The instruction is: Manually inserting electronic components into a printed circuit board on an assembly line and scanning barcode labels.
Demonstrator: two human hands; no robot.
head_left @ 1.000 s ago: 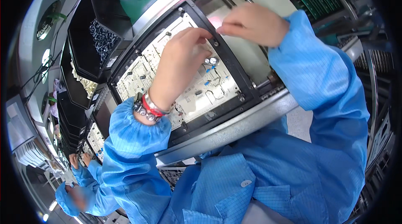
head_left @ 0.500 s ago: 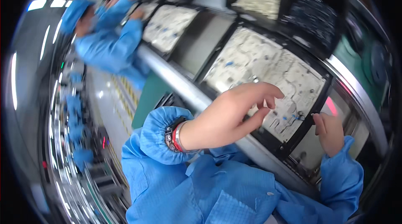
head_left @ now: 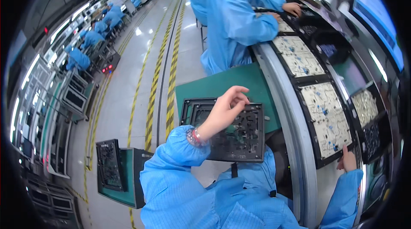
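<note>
Floor (head_left: 188,57) with yellow and black striped lines fills the left and far part. At the right runs a line with metal rail (head_left: 280,92), where a co-worker (head_left: 235,19) in blue clothes stands on the far side. Green bench (head_left: 231,81) is left of this rail. Near its near edge is a black frame (head_left: 256,154), partly covered by the left hand. At the right, a pale circuit board (head_left: 327,117) sits in a dark carrier on the line; cream parts (head_left: 364,107) are right of it. The left hand (head_left: 223,112) is over the black frame, its fingers loosely bent and apart. The right hand (head_left: 348,161) has one finger at the board's near edge; I cannot tell if its fingers grip something.
</note>
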